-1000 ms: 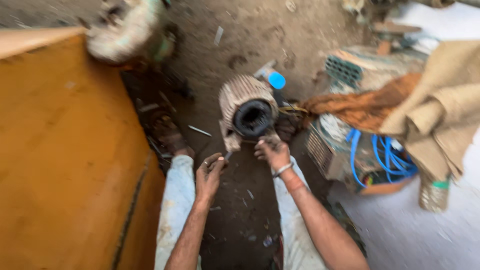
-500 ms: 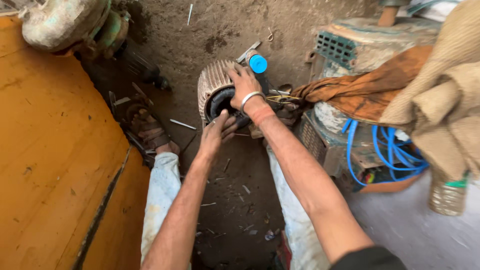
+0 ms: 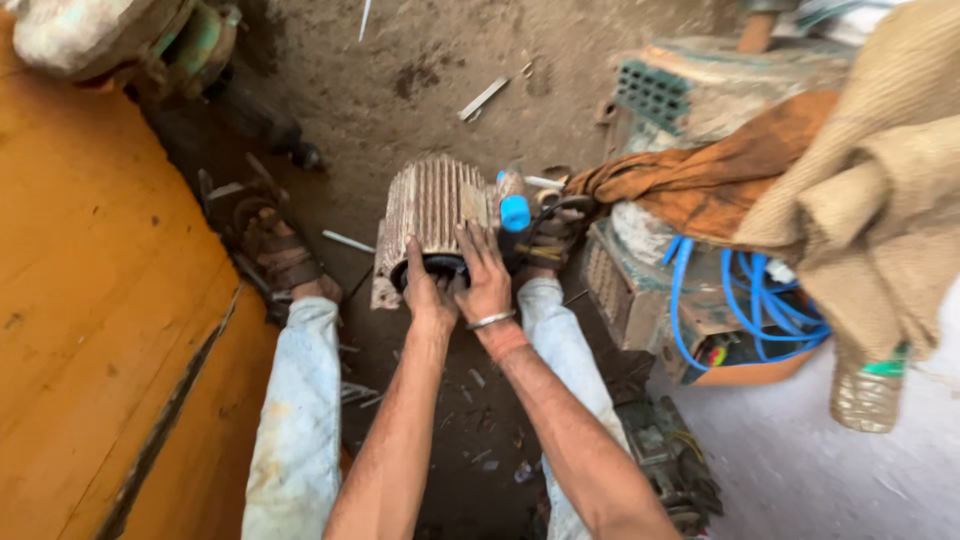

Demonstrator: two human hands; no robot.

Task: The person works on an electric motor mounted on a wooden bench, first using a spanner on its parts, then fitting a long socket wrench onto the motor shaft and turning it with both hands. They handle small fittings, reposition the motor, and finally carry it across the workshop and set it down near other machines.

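Both hands now pressed flat, fingers spread, on the ribbed grey metal motor housing [image 3: 432,210]: left hand [image 3: 428,290], right hand [image 3: 484,272], which has slid down from its top to the dark open end; neither grips.

Open dirt floor [image 3: 440,70] lies free beyond the ribbed motor housing [image 3: 432,205], while the orange panel [image 3: 90,330] walls the left, a blue-capped bottle [image 3: 513,205] crowds its right, and cloth-draped machinery [image 3: 700,190] blocks farther right.
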